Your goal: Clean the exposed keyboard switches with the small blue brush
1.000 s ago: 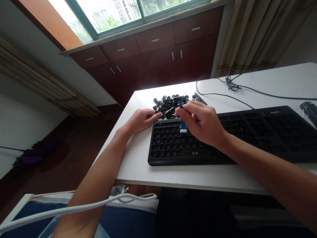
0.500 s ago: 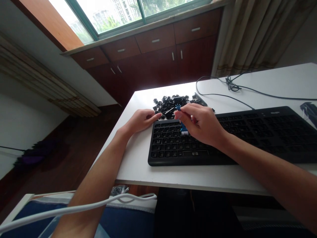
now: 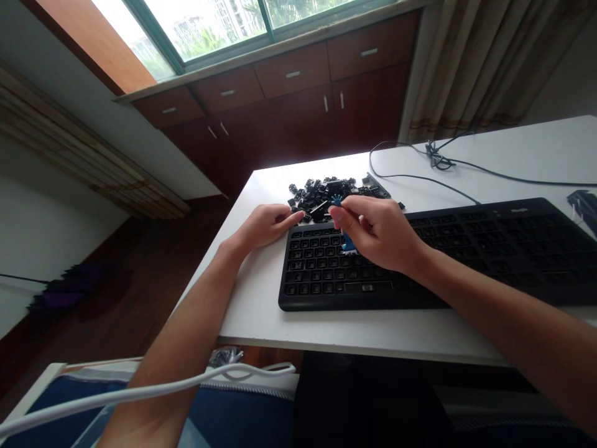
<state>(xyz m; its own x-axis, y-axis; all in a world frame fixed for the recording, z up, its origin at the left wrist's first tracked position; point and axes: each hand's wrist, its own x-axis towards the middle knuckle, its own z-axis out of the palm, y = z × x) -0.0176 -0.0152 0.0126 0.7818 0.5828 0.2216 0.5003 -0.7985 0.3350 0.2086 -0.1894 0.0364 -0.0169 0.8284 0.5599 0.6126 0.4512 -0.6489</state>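
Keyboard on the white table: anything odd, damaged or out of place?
Yes: the keyboard shows rows of open sockets where keys would normally sit, and loose black keycaps lie in a heap by its far edge, near the left hand. Beyond that, nothing looks spilled or askew; finer damage is too small to tell.

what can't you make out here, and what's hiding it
- Head view: the middle of the blue brush, covered by the right hand.
- Head view: whether its bristles touch the keyboard; too small and blurred.
- Head view: the keyboard's far right end, cut off by the right edge; part of its middle, behind the right hand and forearm.
- Head view: any markings on the loose keycaps; too small.
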